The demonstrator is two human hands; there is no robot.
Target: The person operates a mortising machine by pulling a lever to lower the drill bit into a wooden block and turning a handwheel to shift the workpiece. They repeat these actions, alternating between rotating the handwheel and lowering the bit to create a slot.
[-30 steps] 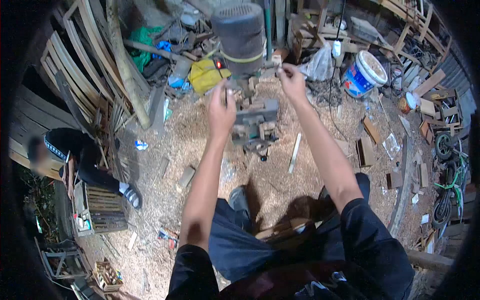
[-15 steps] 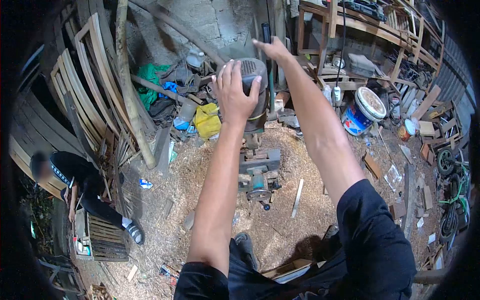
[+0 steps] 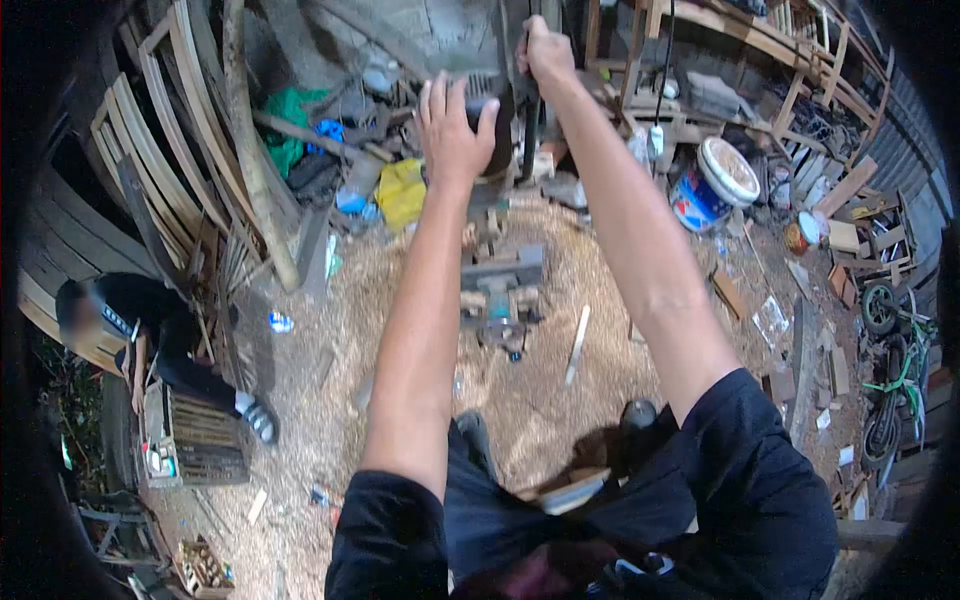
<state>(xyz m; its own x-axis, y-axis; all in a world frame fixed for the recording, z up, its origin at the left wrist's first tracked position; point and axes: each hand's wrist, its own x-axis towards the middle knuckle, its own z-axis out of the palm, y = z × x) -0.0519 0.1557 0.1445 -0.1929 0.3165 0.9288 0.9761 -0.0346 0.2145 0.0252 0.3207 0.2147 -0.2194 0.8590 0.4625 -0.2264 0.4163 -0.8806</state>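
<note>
A machine with a dark motor housing [image 3: 492, 120] and a vented top stands in front of me. My left hand [image 3: 458, 135] rests against the housing, fingers spread. Higher and to the right, my right hand [image 3: 548, 55] is closed around an upright lever, whose dark shaft [image 3: 530, 145] runs down beside the housing. Below the housing sits a metal vise [image 3: 500, 268] with a handwheel [image 3: 503, 332] at its front. Motion blur softens the machine, and my fingers hide most of the lever's grip.
Wood shavings cover the floor [image 3: 540, 400], with a thin wood strip [image 3: 578, 345] on it. A seated person [image 3: 150, 320] is at the left by a slatted crate [image 3: 205, 445]. Right stand a paint bucket [image 3: 715, 185] and a small green bicycle [image 3: 890, 375]. Leaning frames [image 3: 185, 120] line the left.
My right hand, open beside the lever before, has moved up and closed around it. My left hand stays on the housing. The view has shifted, so the machine sits higher in it.
</note>
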